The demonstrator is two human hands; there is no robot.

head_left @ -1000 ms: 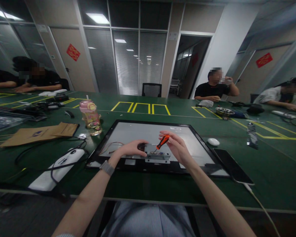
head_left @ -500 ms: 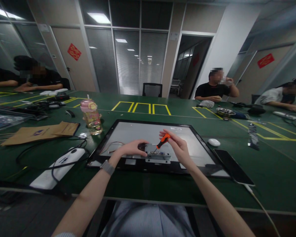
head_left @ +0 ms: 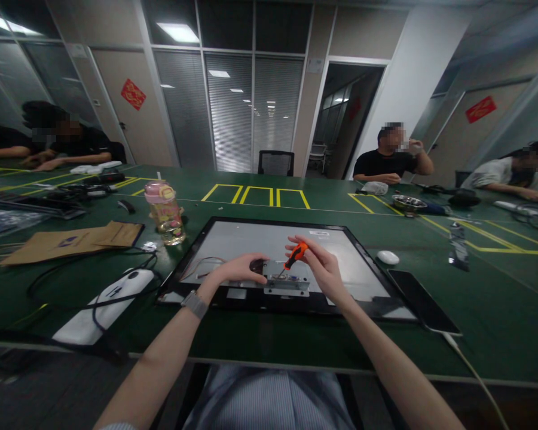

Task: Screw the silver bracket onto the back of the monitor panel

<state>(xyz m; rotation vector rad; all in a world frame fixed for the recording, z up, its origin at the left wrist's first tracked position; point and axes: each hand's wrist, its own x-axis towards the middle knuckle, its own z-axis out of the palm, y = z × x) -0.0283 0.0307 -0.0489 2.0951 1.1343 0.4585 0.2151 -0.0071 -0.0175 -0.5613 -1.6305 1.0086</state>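
Note:
A flat display panel [head_left: 246, 239] with a black frame lies on the table in front of me. On its near part sits a metal bracket [head_left: 287, 286] with small parts along it. My right hand [head_left: 325, 266] grips an orange and black screwdriver [head_left: 296, 255], tilted so that its shaft runs down to the bracket. To the left, my left hand [head_left: 240, 269] curls around a small dark rounded object [head_left: 256, 266] beside the bracket's left end; its kind is unclear. Thin wires [head_left: 201, 264] lie on the panel left of that hand.
A pink-lidded drink bottle [head_left: 165, 212] stands left of the panel, near a brown paper bag [head_left: 72, 242] and a white power strip [head_left: 103, 307] with black cables. On the right are a white case [head_left: 388, 257] and a phone [head_left: 424, 301]. Several people sit across the green table [head_left: 260, 340].
The view has shifted very slightly. Both hands and the screwdriver stay at the bracket, with hardly any visible movement. Across the table, a person's lower hand has changed its pose a little.

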